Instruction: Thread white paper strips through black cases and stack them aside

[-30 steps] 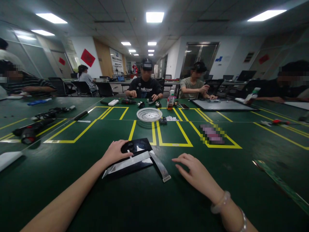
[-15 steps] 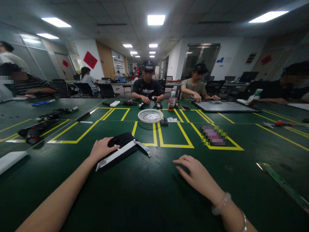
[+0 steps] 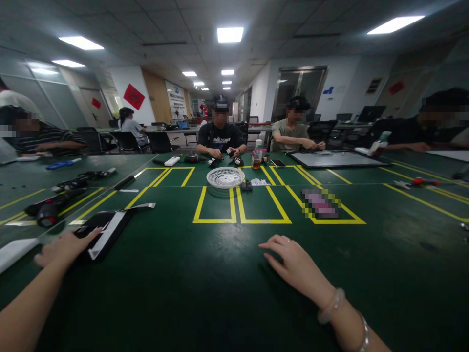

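Note:
My left hand (image 3: 63, 249) lies on the green table at the left with its fingers stretched out, fingertips on the near end of a flat black panel (image 3: 104, 229). The panel has a pale strip along it and a grey ribbon cable (image 3: 141, 207) trailing off its far end. My right hand (image 3: 293, 263) rests palm down on the table at centre right, fingers loosely spread, holding nothing. It wears a bead bracelet and a thin bangle at the wrist.
Yellow tape boxes (image 3: 215, 205) mark the green table (image 3: 220, 283). A white fan grille (image 3: 225, 177) sits beyond them. Black tools (image 3: 47, 209) and a white sheet (image 3: 14, 249) lie at far left. Several people sit at the table's far side and both ends.
My left hand has slid the black panel well to the left across the table, away from the yellow boxes. My right hand has hardly moved.

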A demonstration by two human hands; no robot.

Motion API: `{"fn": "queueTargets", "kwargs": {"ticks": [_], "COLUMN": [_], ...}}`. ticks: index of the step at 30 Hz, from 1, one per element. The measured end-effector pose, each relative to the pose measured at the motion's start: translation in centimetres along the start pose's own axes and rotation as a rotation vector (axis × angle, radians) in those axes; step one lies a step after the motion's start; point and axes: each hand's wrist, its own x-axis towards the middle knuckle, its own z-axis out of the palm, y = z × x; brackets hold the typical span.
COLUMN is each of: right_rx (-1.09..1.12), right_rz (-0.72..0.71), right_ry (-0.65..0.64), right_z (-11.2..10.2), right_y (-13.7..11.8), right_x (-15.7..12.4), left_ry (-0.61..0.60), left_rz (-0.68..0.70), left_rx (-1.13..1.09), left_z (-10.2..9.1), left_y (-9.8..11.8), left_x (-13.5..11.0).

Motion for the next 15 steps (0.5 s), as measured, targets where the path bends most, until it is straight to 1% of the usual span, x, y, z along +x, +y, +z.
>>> {"fn": "queueTargets", "kwargs": {"ticks": [2, 4, 6, 8, 10, 12, 14, 15], "right_rx": [-0.007, -0.015, -0.025, -0.03, -0.029, -0.027, -0.031, -0.034], "right_rz": [0.002, 0.004, 0.002, -0.002, -0.003, -0.005, -0.014, -0.02], "right_ry": [-0.003, -0.003, -0.001, -0.004, -0.011, -0.012, -0.008, -0.005], "right_z": [-0.1, -0.1, -0.2, -0.3, -0.3, -0.3, -0.2, -0.2], "right_y": [-0.1, -0.1, -0.2, -0.3, -0.4, -0.4, -0.4, -0.4], "right_x": [-0.1, -0.2, -0.2, -0.2, -0.2, -0.2, -0.2, -0.2], "left_ry": [-0.004, -0.006, 0.017, 0.07, 0.12, 0.148, 0.164, 0.16], "left_rz": [-0.087, -0.144, -0.209, -0.246, -0.231, -0.185, -0.098, -0.032], "left_rx": [0.005, -0.005, -0.012, -0.01, -0.009, -0.013, -0.011, -0.012], "left_z": [0.2, 0.5, 0.7, 0.7, 0.3, -0.4, -1.3, -1.7], "left_y": [-1.5, -2.5, -2.8, -2.6, -2.2, -1.8, -1.6, -1.6], "left_x": [0.7, 1.0, 0.8, 0.2, -0.6, -1.2, -1.4, -1.3]}}
